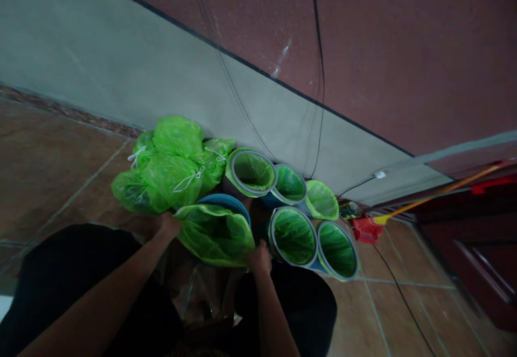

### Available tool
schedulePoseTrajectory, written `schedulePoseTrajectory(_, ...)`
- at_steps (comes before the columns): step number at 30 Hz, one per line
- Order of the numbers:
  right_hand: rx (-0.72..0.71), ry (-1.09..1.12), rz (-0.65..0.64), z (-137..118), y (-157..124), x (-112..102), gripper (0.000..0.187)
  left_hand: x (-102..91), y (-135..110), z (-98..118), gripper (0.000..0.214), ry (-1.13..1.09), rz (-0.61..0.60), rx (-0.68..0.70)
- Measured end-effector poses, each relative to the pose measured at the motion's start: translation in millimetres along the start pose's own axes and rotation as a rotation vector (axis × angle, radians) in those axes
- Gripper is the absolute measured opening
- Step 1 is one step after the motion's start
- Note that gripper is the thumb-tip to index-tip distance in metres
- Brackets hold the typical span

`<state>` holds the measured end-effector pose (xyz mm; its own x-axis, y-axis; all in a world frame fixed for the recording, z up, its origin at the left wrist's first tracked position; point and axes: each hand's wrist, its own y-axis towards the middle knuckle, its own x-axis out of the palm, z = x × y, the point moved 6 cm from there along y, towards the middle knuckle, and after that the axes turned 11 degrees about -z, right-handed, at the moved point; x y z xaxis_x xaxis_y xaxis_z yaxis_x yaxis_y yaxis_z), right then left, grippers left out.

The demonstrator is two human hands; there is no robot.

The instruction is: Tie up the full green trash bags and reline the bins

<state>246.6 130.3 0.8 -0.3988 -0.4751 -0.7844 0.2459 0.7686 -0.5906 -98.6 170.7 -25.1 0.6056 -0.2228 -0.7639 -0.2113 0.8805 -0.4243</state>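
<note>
Over a bin (228, 201), wide-set left hand (166, 224) and right hand (259, 259) clutch a green liner (216, 233).

Dim light, deep shadow low; edges stretched, soft.

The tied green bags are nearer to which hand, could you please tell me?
Left: the left hand grips the open liner close beside the tied green bags; the right hand is across the liner, farther away.
</note>
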Motion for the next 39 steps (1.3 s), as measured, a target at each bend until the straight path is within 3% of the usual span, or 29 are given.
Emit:
schedulePoseTrajectory(2,-0.106,-0.023,0.142,-27.3,2.4,-21.4,0.064,-3.9,-6.9,-0.2,0.04,0.009,0.008,-0.122)
schedulePoseTrajectory(4,-0.282,-0.062,0.209,-62.8,9.5,-37.6,0.058,-15.5,-17.0,11.0,0.053,0.048,0.102,-0.162)
schedulePoseTrajectory(7,-0.528,-0.188,0.215,-112.7,27.7,-44.9,0.042,-29.3,-26.0,52.1,0.06,0.181,0.228,0.02)
schedulePoseTrajectory(11,-0.582,-0.271,0.21,-142.9,59.0,-39.8,0.031,-18.0,-12.0,97.1,0.049,0.344,0.147,0.254)
schedulePoseTrajectory(17,-0.511,-0.327,0.178,-142.7,83.0,-24.5,0.027,2.3,19.5,100.5,0.033,0.484,-0.009,0.311)
schedulePoseTrajectory(24,-0.517,-0.437,0.184,-130.8,79.4,-5.8,0.04,-0.9,15.7,102.3,0.034,0.528,-0.015,0.314)
schedulePoseTrajectory(27,-0.452,-0.321,0.194,-121.1,78.7,-10.8,0.037,-4.0,15.3,98.7,0.036,0.492,-0.037,0.259)
schedulePoseTrajectory(32,-0.337,0.076,0.319,-102.2,73.1,-40.1,0.028,-20.4,20.9,78.2,0.035,0.351,0.005,0.072)
schedulePoseTrajectory(35,-0.422,0.156,0.373,-105.6,67.6,-52.2,0.026,-29.9,22.0,66.8,0.037,0.218,0.018,-0.031)
schedulePoseTrajectory(37,-0.55,0.136,0.332,-118.6,65.6,-50.8,0.026,-32.7,20.4,65.2,0.035,0.139,0.01,-0.041)
schedulePoseTrajectory(39,-0.66,0.089,0.251,-135.2,65.7,-42.8,0.038,-33.5,17.6,67.0,0.034,0.092,0.007,-0.022)
